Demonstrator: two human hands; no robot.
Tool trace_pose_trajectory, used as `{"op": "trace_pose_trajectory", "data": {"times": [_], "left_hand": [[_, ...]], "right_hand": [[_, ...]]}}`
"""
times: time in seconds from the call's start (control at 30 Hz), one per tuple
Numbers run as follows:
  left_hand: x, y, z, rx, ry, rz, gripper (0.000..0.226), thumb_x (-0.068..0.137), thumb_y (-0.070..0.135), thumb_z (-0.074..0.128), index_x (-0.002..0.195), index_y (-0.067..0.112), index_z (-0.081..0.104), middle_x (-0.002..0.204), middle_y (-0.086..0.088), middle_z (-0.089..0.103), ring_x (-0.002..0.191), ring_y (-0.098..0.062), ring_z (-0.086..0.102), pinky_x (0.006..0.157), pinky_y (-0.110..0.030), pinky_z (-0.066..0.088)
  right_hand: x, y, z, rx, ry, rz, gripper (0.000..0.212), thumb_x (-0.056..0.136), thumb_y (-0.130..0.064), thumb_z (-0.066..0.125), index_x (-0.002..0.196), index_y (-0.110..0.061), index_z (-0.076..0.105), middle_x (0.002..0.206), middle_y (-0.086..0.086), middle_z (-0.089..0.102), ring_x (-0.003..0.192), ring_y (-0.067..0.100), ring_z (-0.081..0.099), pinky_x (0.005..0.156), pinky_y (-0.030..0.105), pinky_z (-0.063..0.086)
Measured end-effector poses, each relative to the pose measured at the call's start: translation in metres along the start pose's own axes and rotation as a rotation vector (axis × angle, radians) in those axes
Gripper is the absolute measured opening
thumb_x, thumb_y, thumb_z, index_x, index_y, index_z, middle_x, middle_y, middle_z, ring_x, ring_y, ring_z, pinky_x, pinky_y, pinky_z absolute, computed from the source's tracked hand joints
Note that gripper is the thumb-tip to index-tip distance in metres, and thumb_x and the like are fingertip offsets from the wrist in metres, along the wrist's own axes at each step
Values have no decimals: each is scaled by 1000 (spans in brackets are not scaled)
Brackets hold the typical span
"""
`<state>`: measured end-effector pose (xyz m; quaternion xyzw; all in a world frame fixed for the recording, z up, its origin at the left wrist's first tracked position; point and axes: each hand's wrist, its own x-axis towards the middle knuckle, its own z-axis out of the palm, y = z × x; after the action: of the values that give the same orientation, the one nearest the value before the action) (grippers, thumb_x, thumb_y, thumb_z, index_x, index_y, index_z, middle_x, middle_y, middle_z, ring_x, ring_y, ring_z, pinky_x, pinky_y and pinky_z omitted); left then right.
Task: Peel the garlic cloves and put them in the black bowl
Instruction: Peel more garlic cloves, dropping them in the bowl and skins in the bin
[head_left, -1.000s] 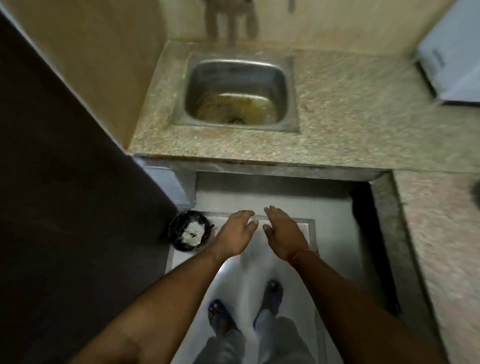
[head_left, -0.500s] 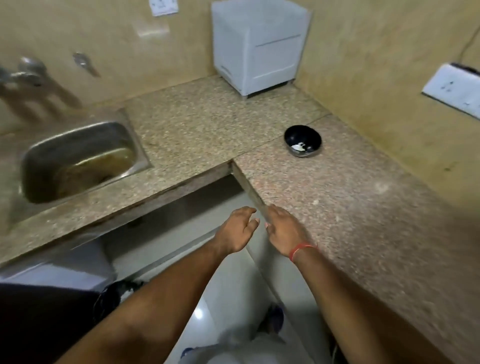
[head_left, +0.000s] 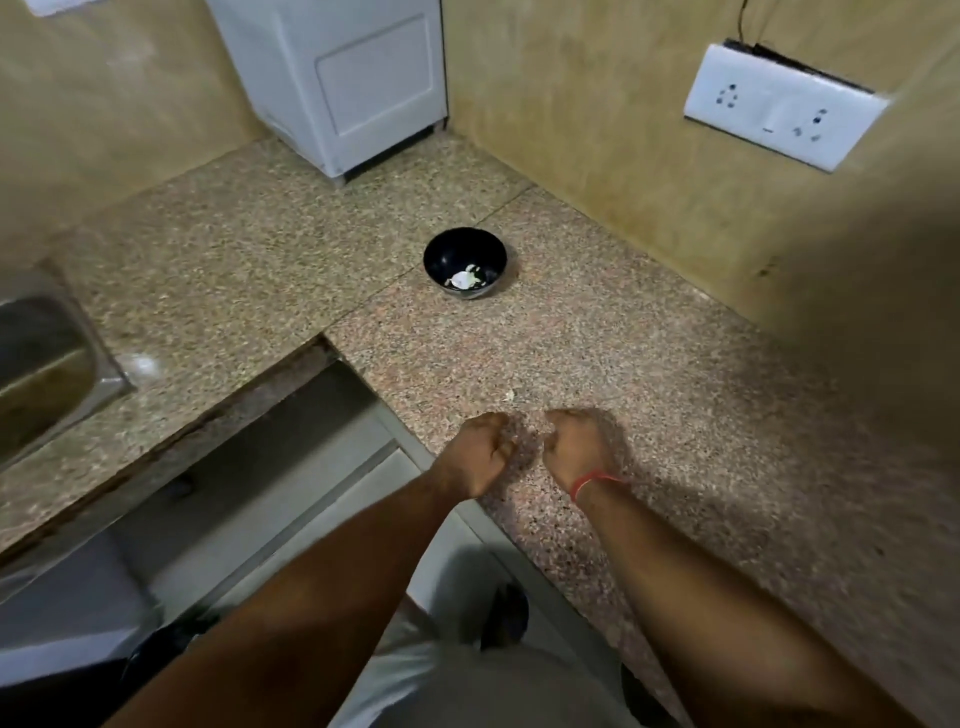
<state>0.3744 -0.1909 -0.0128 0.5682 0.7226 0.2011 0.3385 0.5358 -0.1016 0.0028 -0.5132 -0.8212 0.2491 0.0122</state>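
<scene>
A speckled granite counter (head_left: 260, 249) runs in an L shape along two yellowish walls. A white cabinet-like box (head_left: 345, 78) stands on the counter in the far corner. A steel sink (head_left: 47, 364) is set into the counter at its left end. A white socket plate (head_left: 782, 106) sits on the wall above the counter's right arm, with a dark wire (head_left: 744, 21) rising from its top edge.

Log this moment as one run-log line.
left hand: fingers curled, contents unseen | right hand: same | black bowl: on counter, white pieces inside, untouched
</scene>
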Motion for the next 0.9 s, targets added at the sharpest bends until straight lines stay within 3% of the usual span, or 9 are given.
{"op": "trace_pose_trajectory", "data": {"times": [0.07, 0.17, 0.4, 0.5, 0.63, 0.73, 0.83, 0.9], "left_hand": [[10, -5, 5, 34, -24, -11, 46, 99, 35, 41, 127, 5, 63, 126, -16, 66, 119, -31, 59, 104, -37, 44], [18, -11, 6, 91, -33, -4, 40, 100, 28, 46, 127, 6, 65, 133, -16, 65, 127, -32, 57, 110, -38, 42], [45, -16, -14, 31, 66, 20, 37, 100, 21, 49, 134, 15, 62, 124, -9, 71, 110, -26, 66, 97, -38, 53], [60, -19, -29, -2, 101, -5, 37, 99, 21, 51, 133, 20, 64, 123, -5, 73, 108, -23, 69, 95, -33, 55], [85, -27, -48, 26, 99, -53, 23, 95, 16, 54, 112, 9, 68, 104, -13, 73, 92, -31, 68, 79, -33, 53], [108, -38, -67, 57, 123, -59, 22, 92, 13, 52, 107, 8, 68, 100, -14, 72, 89, -30, 67, 75, -28, 48], [127, -48, -83, 55, 133, -73, 30, 83, 20, 45, 100, 10, 68, 97, -11, 71, 86, -27, 66, 72, -26, 45], [139, -58, -94, 71, 136, -93, 34, 81, 24, 45, 101, 12, 69, 100, -10, 71, 89, -27, 67, 75, -30, 52]], "right_hand": [[13, 11, 1, 11, 40, 94, 41, 87, -7, 67, 126, -17, 70, 112, 10, 74, 102, 28, 70, 91, 31, 57], [27, 16, 5, 60, 63, 169, 31, 87, -10, 72, 118, -14, 74, 114, 11, 73, 102, 28, 71, 95, 37, 59], [50, 8, 4, 45, -12, 275, 17, 84, 2, 64, 89, -12, 73, 93, 10, 70, 88, 27, 71, 84, 39, 62], [64, 7, 1, 81, -35, 226, 12, 83, -8, 66, 82, -18, 74, 84, 3, 70, 80, 21, 68, 82, 37, 61], [97, -10, -7, 223, 32, 140, 17, 87, -9, 62, 86, -21, 74, 85, -3, 72, 79, 14, 66, 79, 30, 58], [136, -34, -18, 307, 80, 72, 16, 87, -12, 67, 86, -26, 73, 87, -8, 71, 79, 11, 67, 76, 26, 56], [177, -54, -23, 325, 112, 38, 20, 83, -16, 69, 79, -36, 68, 85, -11, 72, 76, 12, 68, 73, 30, 59], [205, -66, -24, 356, 124, 16, 23, 80, -17, 71, 77, -39, 67, 82, -11, 73, 75, 12, 70, 73, 35, 61]]}}
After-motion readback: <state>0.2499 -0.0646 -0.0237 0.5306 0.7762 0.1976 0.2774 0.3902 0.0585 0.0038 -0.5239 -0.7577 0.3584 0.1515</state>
